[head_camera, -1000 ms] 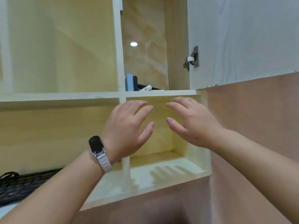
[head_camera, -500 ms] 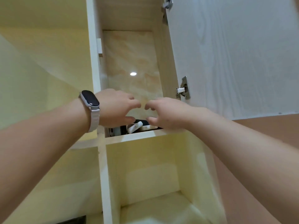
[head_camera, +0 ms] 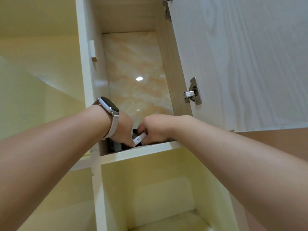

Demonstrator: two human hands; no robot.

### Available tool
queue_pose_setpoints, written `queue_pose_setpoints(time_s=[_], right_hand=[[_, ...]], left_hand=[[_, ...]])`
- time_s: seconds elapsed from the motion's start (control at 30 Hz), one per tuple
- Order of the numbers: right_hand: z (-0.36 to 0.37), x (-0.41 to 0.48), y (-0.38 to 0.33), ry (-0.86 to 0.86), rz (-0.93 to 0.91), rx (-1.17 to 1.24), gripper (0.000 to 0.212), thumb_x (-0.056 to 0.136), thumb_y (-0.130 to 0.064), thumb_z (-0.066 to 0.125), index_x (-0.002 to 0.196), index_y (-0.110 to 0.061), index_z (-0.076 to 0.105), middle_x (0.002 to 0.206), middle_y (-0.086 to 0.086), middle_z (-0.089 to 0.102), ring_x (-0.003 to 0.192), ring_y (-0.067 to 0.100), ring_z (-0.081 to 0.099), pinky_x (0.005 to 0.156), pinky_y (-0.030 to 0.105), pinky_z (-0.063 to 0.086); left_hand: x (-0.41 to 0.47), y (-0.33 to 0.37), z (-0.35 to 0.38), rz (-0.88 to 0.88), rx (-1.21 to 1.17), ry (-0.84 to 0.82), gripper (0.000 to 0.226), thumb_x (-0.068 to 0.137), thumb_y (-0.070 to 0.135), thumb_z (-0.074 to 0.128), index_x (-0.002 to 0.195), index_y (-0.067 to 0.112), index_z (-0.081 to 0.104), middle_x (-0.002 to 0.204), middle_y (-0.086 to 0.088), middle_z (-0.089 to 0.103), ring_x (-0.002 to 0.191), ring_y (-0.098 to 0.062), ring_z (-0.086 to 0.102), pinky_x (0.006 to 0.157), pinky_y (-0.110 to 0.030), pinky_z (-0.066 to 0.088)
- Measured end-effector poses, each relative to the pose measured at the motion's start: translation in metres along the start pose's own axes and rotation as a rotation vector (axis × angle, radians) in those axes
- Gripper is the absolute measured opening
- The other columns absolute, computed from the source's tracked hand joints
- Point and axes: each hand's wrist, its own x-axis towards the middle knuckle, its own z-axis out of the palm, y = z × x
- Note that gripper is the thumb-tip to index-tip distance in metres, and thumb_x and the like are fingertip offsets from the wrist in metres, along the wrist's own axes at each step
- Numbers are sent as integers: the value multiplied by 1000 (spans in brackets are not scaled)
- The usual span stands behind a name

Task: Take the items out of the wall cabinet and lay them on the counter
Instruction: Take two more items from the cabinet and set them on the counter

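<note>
Head view, looking up into wall cabinet [head_camera: 130, 19], upper compartment, door [head_camera: 241, 64] swung open at 3 o'clock.

- Shelf [head_camera: 138, 150]: pale front edge, runs 9 to 3 o'clock across mid-frame. Open cubby under it, cream walls.
- Back panel [head_camera: 133, 67]: marbled orange-cream, glossy, one round light reflection near centre.
- Hinge [head_camera: 193, 91]: metal, on door's inner face, approx 2 o'clock from the hands.
- Left hand [head_camera: 124, 129]: inside compartment just above shelf edge, fingers curled down, fingertip touching lower end of white item. Whether it actually grips: cannot tell, fingers mostly hidden.
- Right hand [head_camera: 155, 129]: beside left hand, at its 3 o'clock, fingers curled onto upper end of same white item; looks pinched, not certain.
- White item [head_camera: 139, 138]: small flat oblong w/ a small dot on its face, tilted, between both hands, on or just above shelf front edge.
- Dark items [head_camera: 116, 145]: at 8 o'clock from white item, on shelf behind the edge, largely hidden by left hand; kind not identifiable.
- Watch [head_camera: 110, 106]: dark face, pale strap, on left wrist.
- Counter: out of frame.
</note>
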Motion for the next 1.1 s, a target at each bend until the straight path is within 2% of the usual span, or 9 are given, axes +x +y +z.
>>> queue_pose_setpoints(time_s=[0.1, 0.3, 0.5, 0.63, 0.77, 0.83, 0.9, 0.97, 1.1], right_hand=[[0, -2, -1, 55, -6, -79, 13, 87, -27, 58, 91, -23, 69, 66, -3, 56, 62, 17, 52, 50, 27, 34], [-5, -22, -2, 273, 8, -157, 6, 82, -21, 55, 85, -20, 60, 68, -3, 52, 67, 25, 54, 48, 27, 32], [-11, -64, -4, 567, 30, 76, 14, 84, -24, 57, 89, -18, 46, 83, -1, 53, 76, 24, 51, 55, 34, 36], [-2, -93, -13, 722, 57, 278, 19, 84, -24, 57, 86, -17, 40, 73, -6, 46, 67, 18, 45, 54, 34, 35], [12, -118, -22, 860, 64, 390, 22, 84, -22, 59, 93, -14, 41, 68, -7, 46, 62, 22, 46, 52, 35, 36], [20, -127, -24, 965, 78, 439, 21, 85, -23, 58, 94, -16, 40, 67, -9, 47, 63, 24, 48, 52, 34, 37], [28, -135, -24, 1084, 81, 477, 20, 85, -27, 55, 96, -18, 41, 69, -4, 53, 64, 25, 54, 52, 33, 42], [34, -143, -24, 1179, 72, 500, 25, 84, -31, 52, 102, -16, 44, 77, 4, 62, 69, 30, 61, 56, 41, 50], [36, -155, -26, 1299, 65, 492, 27, 86, -30, 54, 106, -13, 47, 76, 9, 63, 61, 32, 61, 52, 43, 51]], left_hand=[[3, 3, 1, -14, -19, 32, 58, 86, 62, 48, 108, 10, 64, 93, -3, 65, 76, -22, 53, 49, -24, 31], [-5, 1, 1, 57, -51, 81, 41, 86, 49, 59, 107, 14, 64, 93, -3, 67, 76, -20, 56, 56, -26, 38], [-7, 5, -1, 55, -81, 229, 27, 90, 33, 59, 109, 15, 60, 82, 1, 55, 75, -22, 53, 62, -27, 39], [-1, 1, 4, -7, -154, 258, 34, 83, 40, 64, 107, 15, 62, 86, -2, 65, 74, -21, 60, 60, -29, 46], [-3, 4, 5, -69, -169, 288, 24, 82, 38, 61, 80, 13, 60, 69, -1, 59, 58, -18, 53, 54, -27, 43], [-8, 6, 5, -107, -148, 334, 26, 82, 39, 58, 71, 16, 57, 65, 0, 58, 57, -18, 51, 63, -29, 44], [-12, 6, 6, -141, -139, 397, 26, 84, 40, 55, 70, 18, 57, 66, 1, 60, 63, -19, 52, 72, -34, 38], [-16, 6, 6, -157, -171, 484, 26, 86, 38, 52, 70, 19, 58, 67, 1, 60, 67, -21, 51, 74, -37, 35], [-23, 10, 10, -179, -167, 686, 23, 86, 34, 46, 70, 20, 56, 66, 0, 56, 68, -23, 48, 67, -35, 34]])
